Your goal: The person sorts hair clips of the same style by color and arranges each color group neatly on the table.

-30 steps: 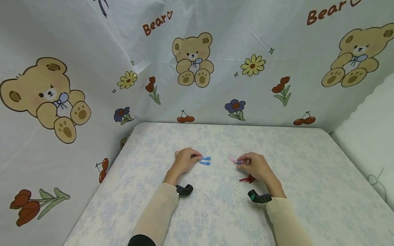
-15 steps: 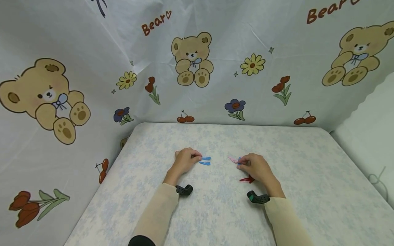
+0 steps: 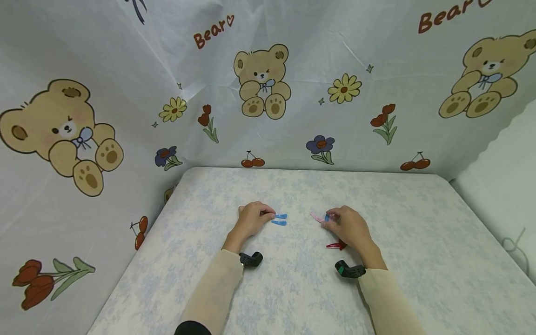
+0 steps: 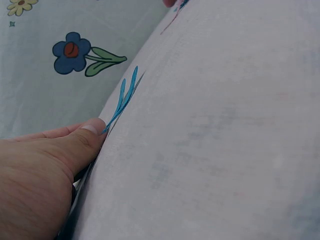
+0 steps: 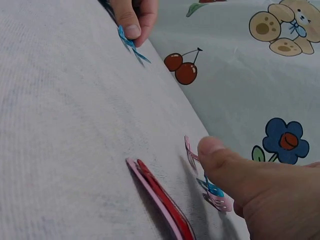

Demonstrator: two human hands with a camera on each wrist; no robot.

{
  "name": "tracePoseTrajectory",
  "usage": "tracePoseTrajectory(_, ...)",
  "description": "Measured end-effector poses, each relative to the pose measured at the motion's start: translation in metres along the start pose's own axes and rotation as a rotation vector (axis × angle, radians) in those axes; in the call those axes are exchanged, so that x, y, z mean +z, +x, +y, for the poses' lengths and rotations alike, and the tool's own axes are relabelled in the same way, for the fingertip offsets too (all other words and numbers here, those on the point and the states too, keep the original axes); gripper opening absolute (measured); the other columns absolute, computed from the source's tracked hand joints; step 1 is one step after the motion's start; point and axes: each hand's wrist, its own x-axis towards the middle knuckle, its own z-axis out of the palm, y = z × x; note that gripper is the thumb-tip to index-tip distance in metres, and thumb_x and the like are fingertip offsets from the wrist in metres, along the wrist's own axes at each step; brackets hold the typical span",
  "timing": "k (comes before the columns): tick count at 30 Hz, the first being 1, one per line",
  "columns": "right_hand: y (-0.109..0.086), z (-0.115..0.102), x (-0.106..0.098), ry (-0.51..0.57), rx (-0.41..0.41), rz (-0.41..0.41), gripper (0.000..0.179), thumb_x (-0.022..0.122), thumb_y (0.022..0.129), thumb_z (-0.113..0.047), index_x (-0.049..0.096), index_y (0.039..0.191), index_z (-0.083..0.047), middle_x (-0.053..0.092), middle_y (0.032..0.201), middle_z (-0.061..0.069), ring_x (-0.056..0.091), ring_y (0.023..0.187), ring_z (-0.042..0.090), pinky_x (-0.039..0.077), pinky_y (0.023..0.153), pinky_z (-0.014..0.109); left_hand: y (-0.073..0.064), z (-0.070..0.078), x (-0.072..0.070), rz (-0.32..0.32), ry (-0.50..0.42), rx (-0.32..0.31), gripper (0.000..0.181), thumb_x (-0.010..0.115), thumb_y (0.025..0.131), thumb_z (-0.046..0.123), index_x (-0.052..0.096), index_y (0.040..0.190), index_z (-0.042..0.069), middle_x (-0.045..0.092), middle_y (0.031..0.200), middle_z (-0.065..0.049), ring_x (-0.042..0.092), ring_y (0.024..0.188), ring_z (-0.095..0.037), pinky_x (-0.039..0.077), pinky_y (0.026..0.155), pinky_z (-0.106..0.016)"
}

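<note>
Two blue snap hair clips lie side by side near the middle of the table. My left hand pinches the end of the farther blue hair clip; the nearer blue clip lies just in front. To the right, my right hand holds another blue hair clip between thumb and fingers, partly hidden by them. A pink hair clip reaches out to the left from under these fingertips. In the right wrist view, the thumb of the right hand covers part of the blue and pink clips.
Below the right hand lies a red hair clip, with a pink strip alongside it in the right wrist view. The table has a pale blue-patterned cover. A bear-print curtain hangs behind and at the left.
The blue hair clip in my right hand has turned and shows more upright between the fingertips, and the right hand has shifted slightly. My left hand stays where it was.
</note>
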Motion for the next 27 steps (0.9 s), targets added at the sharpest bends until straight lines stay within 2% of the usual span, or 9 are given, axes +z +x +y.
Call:
tracePoseTrajectory(6,0.0011,0.0002,0.0014,0.016,0.037,-0.004,0.037,0.076,0.090,-0.034,0.073,0.118,-0.011,0.069,0.101,0.009,0.062,0.087,0.023,0.051,0.073,0.043,-0.0006,-0.0003,0.0014,-0.005,0.005,0.000,0.010,0.069,0.093,0.043,0.077,0.096,0.038,0.068,0.096,0.018,0.062,0.093,-0.008,0.031,0.090,-0.042)
tracePoseTrajectory(13,0.0045,0.0019,0.0022,-0.033,0.061,-0.003,0.052,0.078,0.088,-0.036,0.066,0.131,-0.009,0.066,0.104,0.013,0.059,0.084,0.022,0.049,0.070,0.039,-0.0014,0.0006,0.0002,0.002,-0.004,0.010,0.009,0.069,0.093,0.042,0.077,0.096,0.038,0.069,0.096,0.018,0.062,0.093,-0.008,0.030,0.090,-0.042)
tracePoseTrajectory(17,0.0060,0.0019,0.0017,-0.024,0.057,0.009,0.048,0.079,0.086,-0.035,0.069,0.126,-0.010,0.065,0.102,0.013,0.057,0.081,0.021,0.047,0.066,0.037,-0.0010,0.0018,-0.0010,-0.003,-0.005,0.004,0.010,0.069,0.093,0.043,0.077,0.096,0.038,0.068,0.096,0.018,0.062,0.093,-0.007,0.030,0.091,-0.042)
tracePoseTrajectory(22,0.0072,0.0010,0.0025,0.018,0.039,0.073,0.042,0.083,0.083,-0.031,0.072,0.118,-0.012,0.066,0.098,0.010,0.057,0.077,0.020,0.045,0.063,0.034,-0.0006,0.0017,-0.0011,-0.001,-0.003,0.001,0.010,0.069,0.093,0.042,0.077,0.096,0.038,0.068,0.096,0.018,0.062,0.093,-0.008,0.030,0.091,-0.042)
tracePoseTrajectory(27,0.0066,0.0000,0.0038,0.055,0.037,0.103,0.030,0.082,0.085,-0.026,0.074,0.111,-0.014,0.066,0.094,0.006,0.052,0.072,0.018,0.040,0.061,0.030,-0.0010,-0.0004,0.0006,0.004,0.004,0.007,0.010,0.070,0.093,0.042,0.077,0.097,0.037,0.068,0.095,0.018,0.062,0.092,-0.007,0.031,0.090,-0.041)
